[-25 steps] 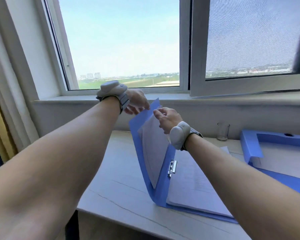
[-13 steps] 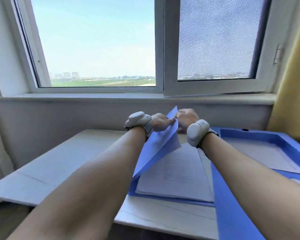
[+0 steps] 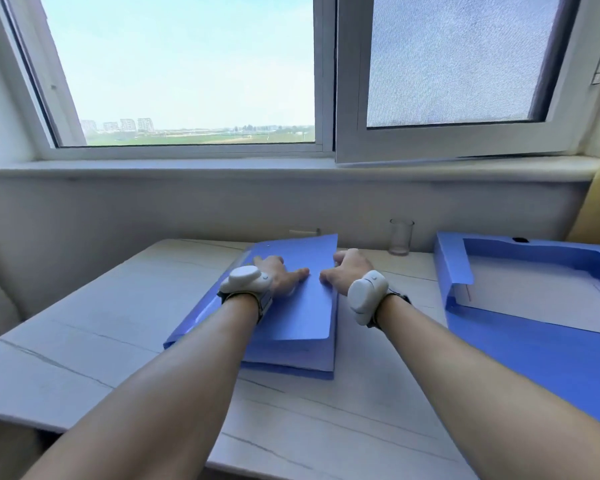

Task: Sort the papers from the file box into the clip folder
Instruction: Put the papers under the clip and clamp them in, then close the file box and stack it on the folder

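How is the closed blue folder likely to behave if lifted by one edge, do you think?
The clip folder will probably flex: its thin cover sits raised over the paper stack. It likely feels heavy for its size, given the thick edge of sheets. Its smooth cover may slide on the table.

The cover of the clip folder [image 3: 302, 313], upright 1 second ago and then half lowered, now lies shut and flat. The left hand [image 3: 278, 276] and right hand [image 3: 347, 271] no longer pinch its edge; both rest on top.
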